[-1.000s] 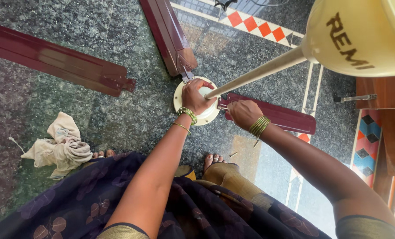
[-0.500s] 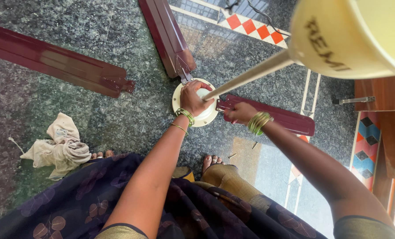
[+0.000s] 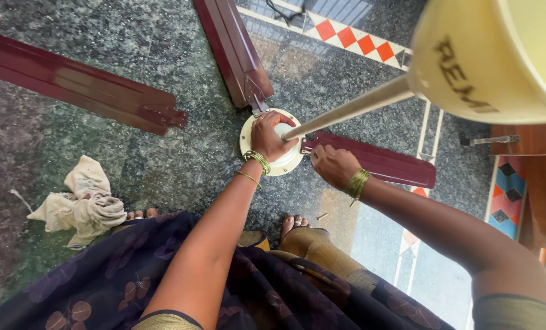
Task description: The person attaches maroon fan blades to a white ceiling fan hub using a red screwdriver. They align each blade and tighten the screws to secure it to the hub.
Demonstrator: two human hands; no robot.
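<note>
1. Far left on the floor (image 3: 163,36), a loose maroon fan blade (image 3: 77,85) lies flat and well apart from the fan, its bracket end pointing right. Below it sits a crumpled off-white rag (image 3: 80,205), near the person's dark patterned clothing.
2. A second maroon blade (image 3: 233,52) runs from the top of the view down to the cream round fan hub (image 3: 271,146), where its metal bracket meets the rim.
3. The left hand (image 3: 271,137) lies on top of the hub, fingers curled round the base of the cream down rod (image 3: 352,107). It grips there and steadies the hub against the floor. Keeping that palm pressed down should stop the hub turning while the other hand works.
4. The right hand (image 3: 334,165) is closed, just right of the hub, at the inner end of a third blade (image 3: 383,162) that stretches off to the right. Whether it pinches a screw or the blade's bracket, I cannot tell. Working close to the hub, with the blade resting flat on the floor, looks the surest way to keep the bracket lined up.
5. Upper right, close to the camera, the rod ends in a large cream bell-shaped cover (image 3: 480,61) bearing dark printed lettering on its side.
6. Tiled strips with red, blue and orange diamonds border the floor at the top and right.
</note>
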